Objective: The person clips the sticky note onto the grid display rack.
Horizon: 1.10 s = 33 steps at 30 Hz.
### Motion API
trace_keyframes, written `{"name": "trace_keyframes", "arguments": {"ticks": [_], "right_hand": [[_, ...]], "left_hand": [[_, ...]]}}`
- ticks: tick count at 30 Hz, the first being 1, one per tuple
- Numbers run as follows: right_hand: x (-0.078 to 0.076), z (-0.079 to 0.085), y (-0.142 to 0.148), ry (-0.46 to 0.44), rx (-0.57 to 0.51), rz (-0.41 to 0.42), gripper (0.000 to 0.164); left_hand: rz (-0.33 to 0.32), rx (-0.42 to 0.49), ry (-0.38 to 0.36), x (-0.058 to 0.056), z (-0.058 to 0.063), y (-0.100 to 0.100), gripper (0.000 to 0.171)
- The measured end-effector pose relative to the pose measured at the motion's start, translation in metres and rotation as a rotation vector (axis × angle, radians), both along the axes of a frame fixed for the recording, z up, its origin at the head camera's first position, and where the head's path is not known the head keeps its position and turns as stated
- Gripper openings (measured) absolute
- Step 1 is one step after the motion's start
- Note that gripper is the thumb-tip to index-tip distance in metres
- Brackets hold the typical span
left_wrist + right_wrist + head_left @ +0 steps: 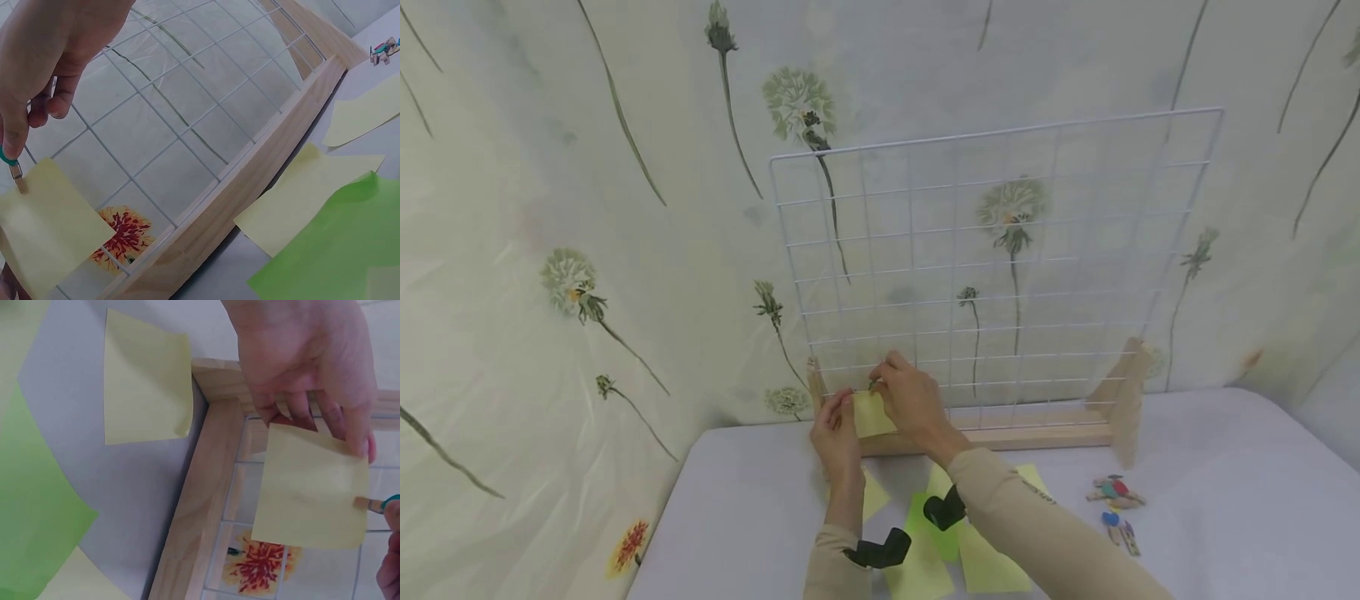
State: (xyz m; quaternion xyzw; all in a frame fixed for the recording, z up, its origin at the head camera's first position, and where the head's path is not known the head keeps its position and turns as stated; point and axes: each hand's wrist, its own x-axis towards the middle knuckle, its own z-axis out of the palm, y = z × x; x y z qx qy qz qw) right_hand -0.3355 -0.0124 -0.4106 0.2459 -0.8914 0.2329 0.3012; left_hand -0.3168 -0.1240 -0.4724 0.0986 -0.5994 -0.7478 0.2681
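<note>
A yellow paper note (872,417) lies against the lower left of a white wire grid (955,325). My left hand (838,437) pinches the note's left edge between thumb and fingers; in the right wrist view that hand (312,369) shows above the paper. With my right hand (916,407) I pinch a small wooden clothespin (17,176) with a teal end. The clothespin's tip overlaps the note's upper edge, as the right wrist view of the clothespin (374,504) also shows. Part of the right hand is cut off there.
A wooden base (1037,437) with side supports holds the grid upright. Several yellow notes (992,562) and a green note (919,517) lie on the white table (737,500) below my arms. Colourful clothespins (1116,492) are piled at the right. A flower-printed curtain (662,292) hangs behind.
</note>
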Motion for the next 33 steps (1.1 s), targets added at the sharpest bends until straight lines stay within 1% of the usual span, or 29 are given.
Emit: {"name": "trace_keyframes", "arguments": {"ticks": [6,10,16,21,24,28,33], "right_hand": [[-0.0005,0.0030,-0.0003,0.010,0.017,-0.002,0.009],[-0.0001,0.0035,-0.0006,-0.004,0.023,-0.004,0.009],[0.0005,-0.0003,-0.0013,-0.020,0.036,0.000,0.009],[0.0012,-0.0016,-0.0021,-0.013,0.017,0.004,0.010],[0.0018,-0.0018,-0.0024,-0.008,0.006,0.006,0.011],[0.0024,-0.0032,-0.0025,-0.001,0.000,0.001,0.011],[0.0015,-0.0056,-0.0025,-0.001,-0.017,0.003,0.012]], "left_hand": [[0.002,0.000,0.008,-0.0013,0.0013,0.0002,0.024],[0.005,0.001,0.007,-0.0022,0.0009,-0.0003,0.023],[-0.014,0.011,0.003,-0.0016,-0.0021,-0.0013,0.023],[-0.004,0.007,0.011,-0.0013,-0.0013,-0.0005,0.022],[0.016,-0.016,-0.003,-0.0012,-0.0005,0.0009,0.023],[0.057,-0.081,-0.021,-0.0013,-0.0014,0.0029,0.024],[0.109,-0.173,-0.002,-0.0014,-0.0013,0.0045,0.018]]}}
